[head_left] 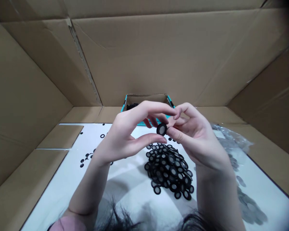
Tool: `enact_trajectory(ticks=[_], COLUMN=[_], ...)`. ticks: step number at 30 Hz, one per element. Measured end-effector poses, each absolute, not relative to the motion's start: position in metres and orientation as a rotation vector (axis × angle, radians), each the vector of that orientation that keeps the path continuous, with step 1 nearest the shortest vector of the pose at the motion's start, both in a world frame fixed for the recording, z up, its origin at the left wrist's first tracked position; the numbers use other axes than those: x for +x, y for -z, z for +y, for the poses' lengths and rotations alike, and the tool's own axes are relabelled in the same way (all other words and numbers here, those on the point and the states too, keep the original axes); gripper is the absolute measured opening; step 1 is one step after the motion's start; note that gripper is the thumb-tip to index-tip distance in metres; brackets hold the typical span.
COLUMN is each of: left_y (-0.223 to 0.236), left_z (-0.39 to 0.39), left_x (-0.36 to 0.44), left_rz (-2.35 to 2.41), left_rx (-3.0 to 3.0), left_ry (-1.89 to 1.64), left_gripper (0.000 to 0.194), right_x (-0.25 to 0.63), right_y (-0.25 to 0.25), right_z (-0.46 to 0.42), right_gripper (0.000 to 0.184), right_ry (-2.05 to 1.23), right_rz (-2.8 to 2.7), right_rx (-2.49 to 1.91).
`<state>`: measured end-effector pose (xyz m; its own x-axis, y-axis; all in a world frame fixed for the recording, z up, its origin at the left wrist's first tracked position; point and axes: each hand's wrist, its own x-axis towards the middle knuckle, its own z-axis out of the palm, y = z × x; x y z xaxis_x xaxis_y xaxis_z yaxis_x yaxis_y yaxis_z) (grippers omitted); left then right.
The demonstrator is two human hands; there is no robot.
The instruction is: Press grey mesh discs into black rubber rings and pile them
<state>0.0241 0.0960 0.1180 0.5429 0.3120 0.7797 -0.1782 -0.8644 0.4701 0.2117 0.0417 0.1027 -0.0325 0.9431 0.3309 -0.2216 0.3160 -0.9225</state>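
The right hand [195, 136] pinches a black rubber washer [162, 129] up above the pile of washers [168, 170], and the left hand [126, 134] curves close by to keep it steady.

- just the one cam, worn on the head, looking forward and down
- sits really close above the left hand [125, 134] and right hand [197, 141], with hair [115, 219] poking in at the bottom edge
- cardboard box wall [144, 57] fills the top, white sheet [260, 170] below

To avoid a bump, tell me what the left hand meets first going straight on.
The left hand probably meets the black mesh ring it pinches, then the right hand; depth is unclear.
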Motion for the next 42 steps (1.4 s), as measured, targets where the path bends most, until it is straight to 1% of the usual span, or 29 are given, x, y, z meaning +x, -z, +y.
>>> enact_trajectory(ticks=[5, 10, 16, 19, 23, 27, 33, 38, 42], left_y=[-0.119, -0.12, -0.12, -0.12, -0.122, -0.123, -0.122, -0.121, -0.119], left_z=[0.097, 0.091, 0.087, 0.089, 0.091, 0.091, 0.09, 0.09, 0.091], left_x=[0.026, 0.024, 0.019, 0.019, 0.02, 0.021, 0.019, 0.02, 0.025], left_rz=[0.014, 0.039, 0.138, 0.151, 0.096, 0.088, 0.127, 0.179, 0.223], left_rx=[2.259, 2.266, 2.264, 2.274, 2.265, 2.269, 2.308, 2.381, 2.473], left_ry=[-1.341, -1.331, -1.311, -1.287, -1.304, -1.322, -1.347, -1.377, -1.373], left_gripper=[0.044, 0.038, 0.043, 0.045, 0.053, 0.053, 0.052, 0.056, 0.047], right_x=[0.213, 0.211, 0.212, 0.214, 0.213, 0.211, 0.21, 0.205, 0.194], right_y=[-0.101, -0.101, -0.101, -0.099, -0.097, -0.099, -0.098, -0.1, -0.106], right_z=[0.042, 0.044, 0.044, 0.044, 0.046, 0.047, 0.048, 0.042, 0.033], right_gripper=[0.032, 0.032, 0.036, 0.036, 0.035, 0.032, 0.04, 0.035, 0.039], right_ry=[-1.209, -1.253, -1.199, -1.219, -1.285, -1.311, -1.214, -1.038, -0.854], right_rz=[-1.252, -1.308, -1.341, -1.314, -1.286, -1.273, -1.302, -1.329, -1.313], right_rx=[-0.741, -0.724, -0.769, -0.761, -0.711, -0.689, -0.798, -0.858, -0.949])
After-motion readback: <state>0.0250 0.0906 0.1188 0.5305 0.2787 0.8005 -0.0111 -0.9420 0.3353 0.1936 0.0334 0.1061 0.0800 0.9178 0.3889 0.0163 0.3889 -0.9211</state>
